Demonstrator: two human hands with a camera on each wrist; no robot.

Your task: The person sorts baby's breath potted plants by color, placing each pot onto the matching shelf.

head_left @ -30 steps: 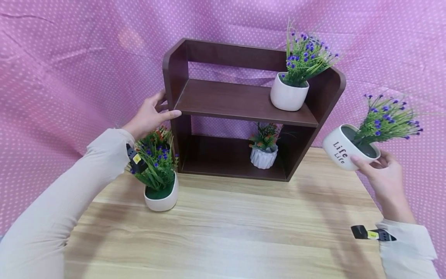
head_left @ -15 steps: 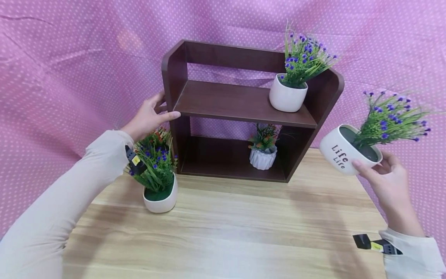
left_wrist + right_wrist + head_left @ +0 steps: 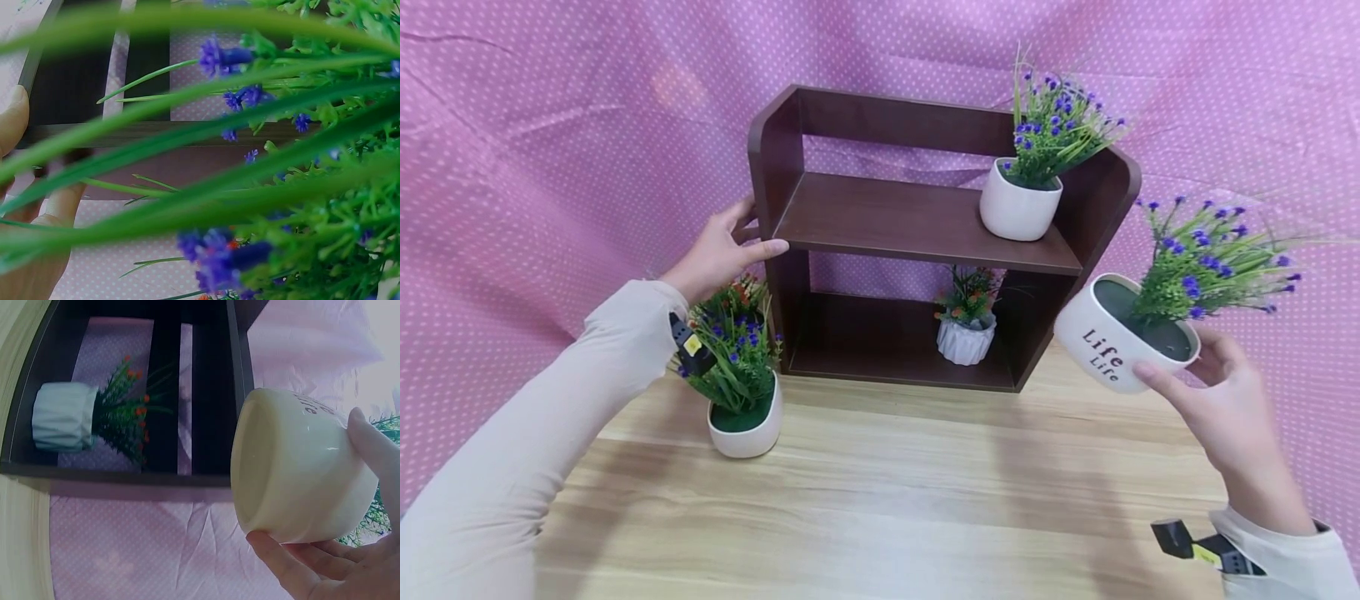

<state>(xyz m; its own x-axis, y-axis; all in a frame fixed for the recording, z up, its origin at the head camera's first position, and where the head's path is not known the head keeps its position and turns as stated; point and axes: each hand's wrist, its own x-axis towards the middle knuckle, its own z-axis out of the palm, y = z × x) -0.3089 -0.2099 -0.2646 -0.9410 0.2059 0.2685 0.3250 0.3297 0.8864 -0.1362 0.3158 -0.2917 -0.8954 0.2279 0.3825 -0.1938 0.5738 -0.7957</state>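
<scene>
Right hand (image 3: 1232, 408) pinches rounded, glossy white "Life" pot (image 3: 1100, 352) of purple flowers (image 3: 1202, 258), thumb in front, tilted aloft at four o'clock of dark-brown, two-tier wooden shelf (image 3: 880, 208). Left hand (image 3: 718, 246) grips shelf's side at nine o'clock, presumably steadying it.

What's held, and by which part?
The right hand holds the white Life pot by its outer wall; the left hand grips the brown shelf by its left side.
</scene>
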